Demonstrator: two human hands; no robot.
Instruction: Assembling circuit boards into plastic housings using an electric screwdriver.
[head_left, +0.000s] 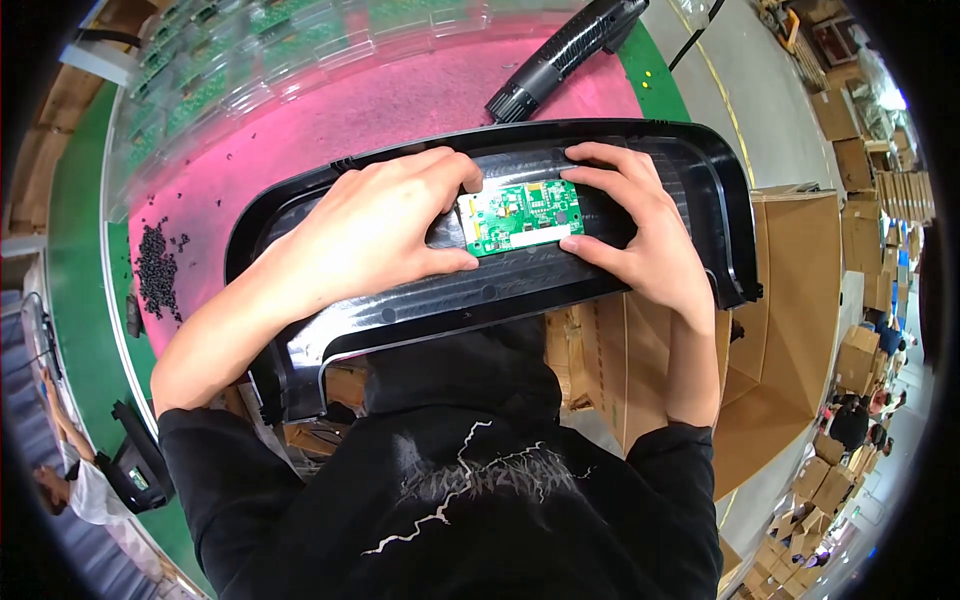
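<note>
A green circuit board [522, 212] with a white strip along its near edge lies within a long black plastic housing [430, 312]. The thumb and fingers of my left hand [385, 220] close on the board's left end. At its right end, my right hand [645, 225] pinches it between thumb and fingers. The board sits flat or nearly so over the middle of the housing; whether it touches the floor beneath cannot be told. Raised walls surround the housing, whose near side reaches past the table edge toward my body.
Loose small black screws [157, 270] lie heaped on the pink mat [290, 150] at left. Beyond the housing lies a black cylindrical tool [560, 65]. Clear plastic trays [270, 60] of green boards line the far side. An open cardboard box [785, 320] stands at right; another person works far left.
</note>
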